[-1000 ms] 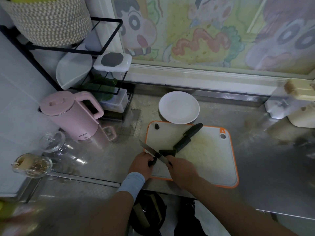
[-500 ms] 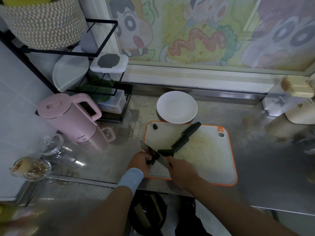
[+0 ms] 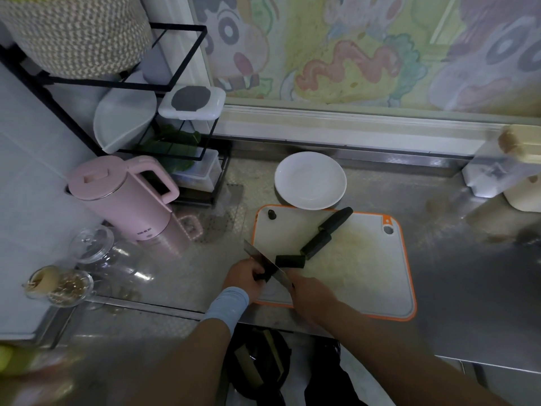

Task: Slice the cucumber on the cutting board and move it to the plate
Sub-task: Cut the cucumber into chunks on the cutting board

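Little moved: left hand (image 3: 245, 277) pinches cucumber end (image 3: 261, 276), right hand (image 3: 311, 295) grips knife (image 3: 253, 253); we judge it firm, slick, so hold skin.

Cutting board (image 3: 366, 273): white, orange-rimmed, laid flat on the steel surface (image 3: 468, 273).
Plate (image 3: 310, 180): white, set against the board's far edge.
Left grip (image 3: 244, 278): curled round a dark cucumber piece (image 3: 261, 276) at the board's near left corner; a pale blue wristband (image 3: 227, 306) is worn.
Right grip (image 3: 310, 294): closed round the handle of the knife (image 3: 263, 263); the blade is placed just right of the held piece, its tip pointed away and left, past the board's edge.
Cut sections (image 3: 289, 261): one short, two longer, laid in a slanted line toward the plate.
Stub (image 3: 271, 213): seen at the board's far left corner.
Pink kettle (image 3: 126, 197): stood well left, beside the black rack (image 3: 188, 58).
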Available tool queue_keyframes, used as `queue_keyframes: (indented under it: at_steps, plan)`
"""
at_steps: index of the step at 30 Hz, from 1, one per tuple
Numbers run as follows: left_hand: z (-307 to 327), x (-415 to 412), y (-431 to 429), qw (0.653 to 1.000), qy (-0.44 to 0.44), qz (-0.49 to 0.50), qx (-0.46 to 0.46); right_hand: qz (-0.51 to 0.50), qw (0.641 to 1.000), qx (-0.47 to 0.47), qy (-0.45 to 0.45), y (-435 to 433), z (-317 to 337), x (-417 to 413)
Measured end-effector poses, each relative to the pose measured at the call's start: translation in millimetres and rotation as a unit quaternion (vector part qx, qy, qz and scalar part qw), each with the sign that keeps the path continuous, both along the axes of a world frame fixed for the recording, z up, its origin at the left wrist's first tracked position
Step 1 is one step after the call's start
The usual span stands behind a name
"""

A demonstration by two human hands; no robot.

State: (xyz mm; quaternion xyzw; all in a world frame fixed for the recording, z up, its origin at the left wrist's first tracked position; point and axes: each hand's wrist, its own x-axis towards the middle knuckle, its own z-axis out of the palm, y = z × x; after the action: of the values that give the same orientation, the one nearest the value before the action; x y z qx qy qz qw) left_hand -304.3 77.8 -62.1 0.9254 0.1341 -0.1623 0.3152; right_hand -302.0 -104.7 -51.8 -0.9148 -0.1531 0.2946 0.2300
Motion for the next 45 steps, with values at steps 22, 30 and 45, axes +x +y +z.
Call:
queue_keyframes:
  at_steps: [22, 30, 45]
  plan:
    - [10.0, 37.3, -16.5, 0.978, 0.098, -0.083, 0.166, -0.088, 0.992, 0.011, -0.093, -13.0, 55.1, 68.0]
    - [2.5, 49.2, -26.0, 0.962, 0.131, -0.081, 0.225, -0.095, 0.993, 0.015, -0.076, -18.1, 42.5, 78.6]
    - [12.0, 119.4, -19.9, 0.989, 0.055, 0.13, 0.04, -0.12, 0.989, 0.046, -0.067, -33.7, 35.5, 112.2]
